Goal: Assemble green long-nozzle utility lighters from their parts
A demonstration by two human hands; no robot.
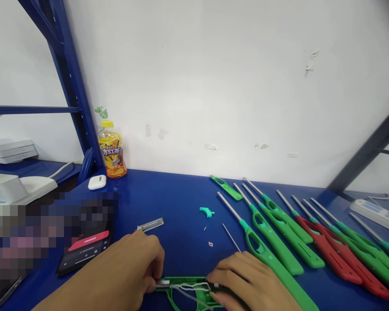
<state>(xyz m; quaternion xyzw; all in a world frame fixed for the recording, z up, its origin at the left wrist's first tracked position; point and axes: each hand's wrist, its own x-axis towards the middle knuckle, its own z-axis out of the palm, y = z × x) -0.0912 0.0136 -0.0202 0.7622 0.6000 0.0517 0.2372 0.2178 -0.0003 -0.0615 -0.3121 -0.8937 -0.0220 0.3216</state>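
Observation:
An opened green lighter casing (184,278) lies at the bottom edge, with white wires (191,285) and a thin clear tube across it. My left hand (129,259) pinches a small metal-ended piece (163,284) at the casing's left end. Over the right end, my right hand (246,276) has its fingers bent round the casing by the wires; a dark part there is mostly hidden. Beyond the hands lie a teal trigger (206,212), a tiny pale piece (210,244), a thin metal rod (231,236) and a clear narrow part (153,224).
Several long-necked green lighters (277,242) and red lighters (337,255) lie slanted at right. Behind them rests a loose green casing half (226,187). At left are a phone (89,246), a white earbud case (97,182) and a drink bottle (113,151). A power strip (376,214) stands far right.

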